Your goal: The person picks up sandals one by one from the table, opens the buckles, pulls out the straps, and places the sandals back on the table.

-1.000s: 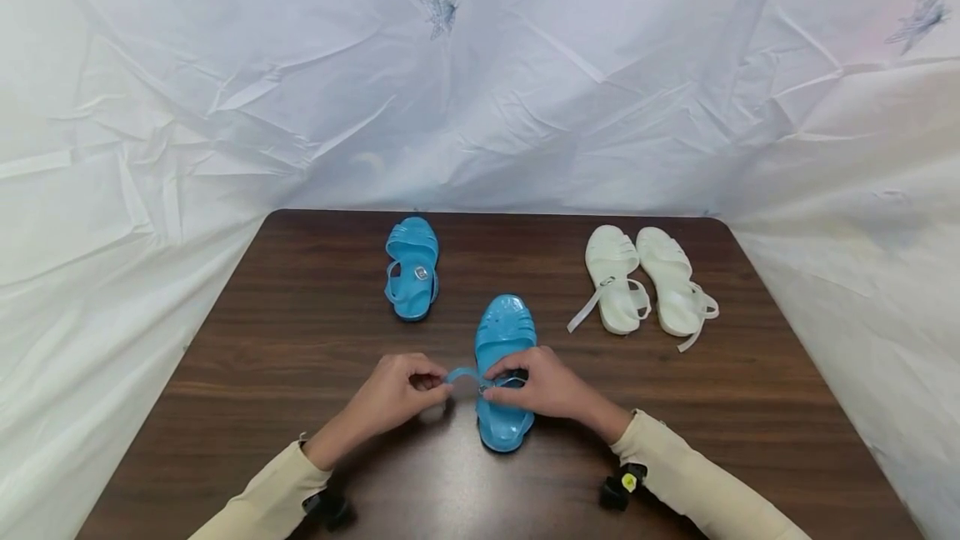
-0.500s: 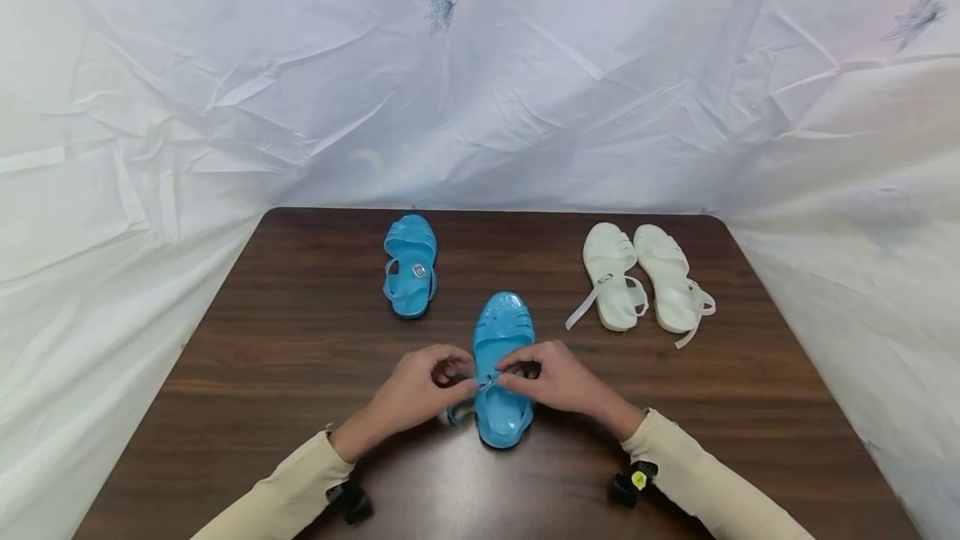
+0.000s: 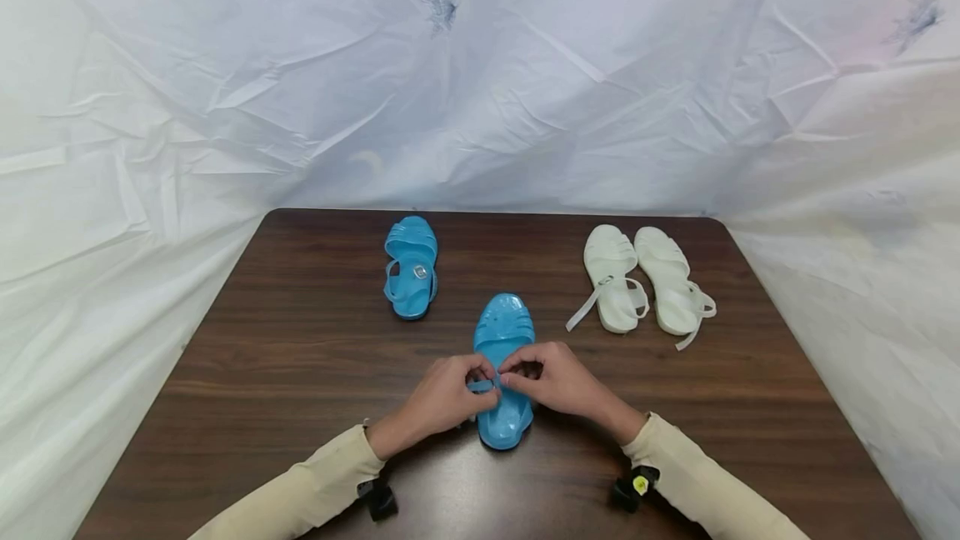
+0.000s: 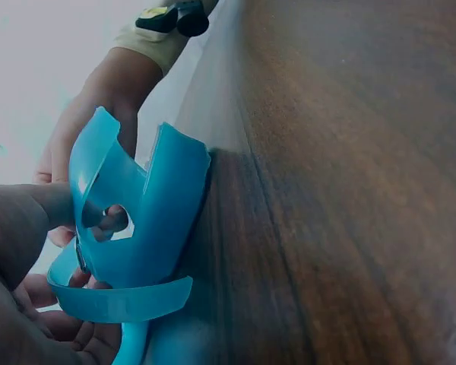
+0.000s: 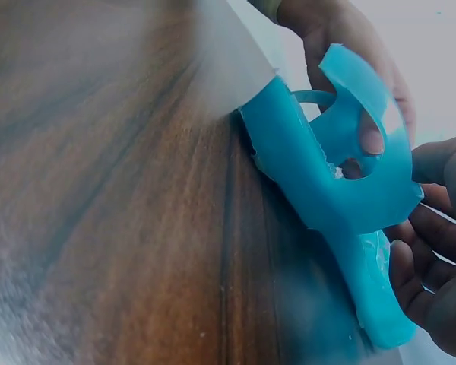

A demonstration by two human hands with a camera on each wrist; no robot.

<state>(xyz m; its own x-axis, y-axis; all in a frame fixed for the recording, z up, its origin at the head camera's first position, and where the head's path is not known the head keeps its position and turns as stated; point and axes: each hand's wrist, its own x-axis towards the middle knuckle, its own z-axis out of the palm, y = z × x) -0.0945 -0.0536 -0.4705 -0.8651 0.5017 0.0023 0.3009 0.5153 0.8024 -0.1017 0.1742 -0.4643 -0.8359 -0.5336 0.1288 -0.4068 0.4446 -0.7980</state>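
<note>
A glossy blue jelly sandal (image 3: 504,319) lies in front of me, toe pointing away. My left hand (image 3: 456,394) is at its left side, thumb and fingers pinching the ankle strap near the buckle. From that grip the strap's loose end (image 4: 125,303) curls outward in the left wrist view. My right hand (image 3: 558,377) comes from the right, with thumb and forefinger pinching the strap close to the left fingertips. In the right wrist view the right thumb meets the strap's edge beside the strap (image 5: 399,179). Fingers mostly hide the buckle.
Another blue sandal (image 3: 411,298) lies farther back on the left of the dark wooden table (image 3: 300,357). Two white sandals (image 3: 617,307) sit side by side at the back right, straps loose. A white printed sheet (image 3: 480,90) hangs behind and around the table.
My left hand has let go of the strap's outstretched end and moved right, onto the strap by the buckle. The right hand has shifted slightly right and stays at the strap.
</note>
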